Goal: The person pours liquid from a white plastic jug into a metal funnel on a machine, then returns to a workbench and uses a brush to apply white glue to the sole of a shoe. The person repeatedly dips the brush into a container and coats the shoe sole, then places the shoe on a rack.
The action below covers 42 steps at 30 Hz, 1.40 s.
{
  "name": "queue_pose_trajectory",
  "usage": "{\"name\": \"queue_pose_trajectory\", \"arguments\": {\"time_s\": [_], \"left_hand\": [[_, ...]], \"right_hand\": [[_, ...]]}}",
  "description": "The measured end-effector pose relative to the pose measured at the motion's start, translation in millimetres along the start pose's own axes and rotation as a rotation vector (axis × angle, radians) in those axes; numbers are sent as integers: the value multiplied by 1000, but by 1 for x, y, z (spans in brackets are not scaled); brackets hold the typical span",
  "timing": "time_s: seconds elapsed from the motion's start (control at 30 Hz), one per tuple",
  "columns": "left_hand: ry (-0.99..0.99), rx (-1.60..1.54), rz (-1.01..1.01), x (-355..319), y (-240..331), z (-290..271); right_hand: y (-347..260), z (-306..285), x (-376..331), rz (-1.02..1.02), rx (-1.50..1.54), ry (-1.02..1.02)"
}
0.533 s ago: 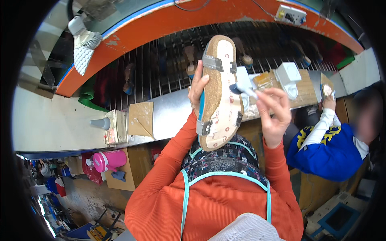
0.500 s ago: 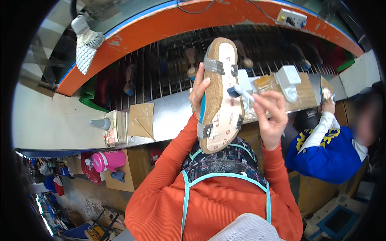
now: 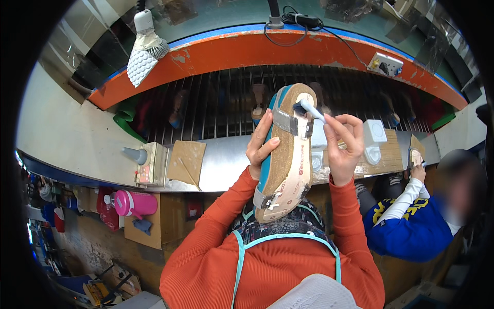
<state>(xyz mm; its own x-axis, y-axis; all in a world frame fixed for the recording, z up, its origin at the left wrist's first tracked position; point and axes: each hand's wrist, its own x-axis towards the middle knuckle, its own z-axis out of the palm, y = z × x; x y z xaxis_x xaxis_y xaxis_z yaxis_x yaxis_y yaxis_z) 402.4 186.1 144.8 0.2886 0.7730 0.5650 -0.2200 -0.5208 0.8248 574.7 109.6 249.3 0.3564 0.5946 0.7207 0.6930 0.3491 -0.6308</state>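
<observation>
Both of your hands are busy with one shoe sole (image 3: 285, 154): your left hand (image 3: 262, 147) clasps its blue edge, thumb across the tan face, holding it upright in front of you above the metal ledge (image 3: 221, 165), toe end up. Your right hand (image 3: 342, 147) pinches a small white-handled brush (image 3: 309, 109) between thumb and fingertips, its dark head resting at the top of the sole just beside the grey strap (image 3: 285, 122). By the look of it, you are coating the toe area, though whether the bristles carry glue or cleaner is too small to tell. The coming stroke calls for a steady left grip and light, even pressure, working along the cork face without slopping over the blue rim or onto the strap. Beside you, on your right, a co-worker in a blue top (image 3: 406, 232) handles another sole (image 3: 416, 157) at the same bench, well apart from your hands.
</observation>
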Motion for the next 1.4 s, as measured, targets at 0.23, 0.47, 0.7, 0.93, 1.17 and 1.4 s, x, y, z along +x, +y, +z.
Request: {"name": "queue_pose_trajectory", "arguments": {"time_s": [0.23, 0.47, 0.7, 0.93, 1.17, 1.4], "left_hand": [[117, 164, 517, 15, 9, -2], [114, 247, 633, 27, 20, -9], [120, 237, 608, 27, 19, -7], [127, 234, 623, 34, 16, -4], [69, 120, 305, 29, 2, -7], [201, 251, 588, 26, 0, -7]], "right_hand": [[3, -11, 20, -211, -70, -82], [3, -21, 29, -259, -44, -221], [2, -26, 29, -333, -95, -234], [7, -34, 32, -347, -41, -301], [4, -30, -10, -69, 8, -272], [-5, -22, -38, 194, 211, -270]]}}
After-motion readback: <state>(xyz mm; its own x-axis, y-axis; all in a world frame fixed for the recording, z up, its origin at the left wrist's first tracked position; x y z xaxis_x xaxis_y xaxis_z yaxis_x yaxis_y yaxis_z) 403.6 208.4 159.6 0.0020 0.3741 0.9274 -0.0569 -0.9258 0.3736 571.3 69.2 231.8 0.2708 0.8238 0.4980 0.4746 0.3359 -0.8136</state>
